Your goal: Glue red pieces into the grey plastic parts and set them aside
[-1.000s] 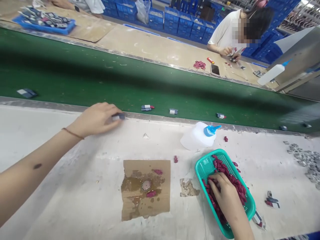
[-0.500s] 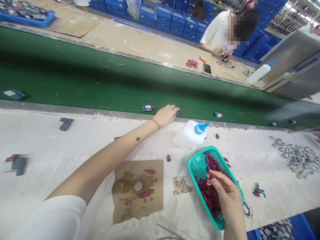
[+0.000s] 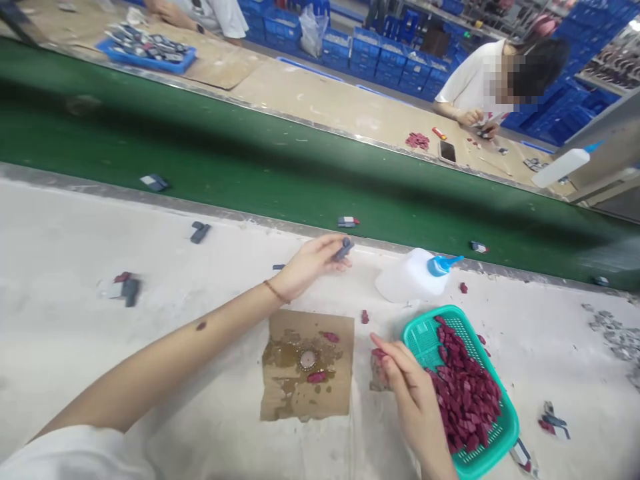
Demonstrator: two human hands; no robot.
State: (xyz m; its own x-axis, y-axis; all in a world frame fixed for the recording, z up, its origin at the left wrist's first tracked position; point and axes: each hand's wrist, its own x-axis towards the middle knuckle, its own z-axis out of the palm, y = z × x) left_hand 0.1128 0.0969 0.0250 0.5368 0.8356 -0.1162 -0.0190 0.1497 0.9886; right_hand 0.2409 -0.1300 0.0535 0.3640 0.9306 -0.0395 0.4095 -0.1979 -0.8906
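My left hand is closed on a small dark grey-blue piece, just above the near edge of the green belt. Between the thumb and fingers of my right hand is a small dark red piece. That hand is beside a green plastic basket holding many such red pieces. Left of it lies a wet cardboard sheet with two red pieces and a round metallic disc on it. A white squeeze bottle with a blue nozzle lies behind the basket.
Along the green belt lie several grey-and-white pieces. More assembled pieces rest on the near table at left, and grey parts at right. Across the belt, a person works by a phone; a blue tray stands at far left.
My left hand has drawn back from the belt with the dark piece. My right hand has moved left out of the basket, carrying a red piece. The view has turned left.
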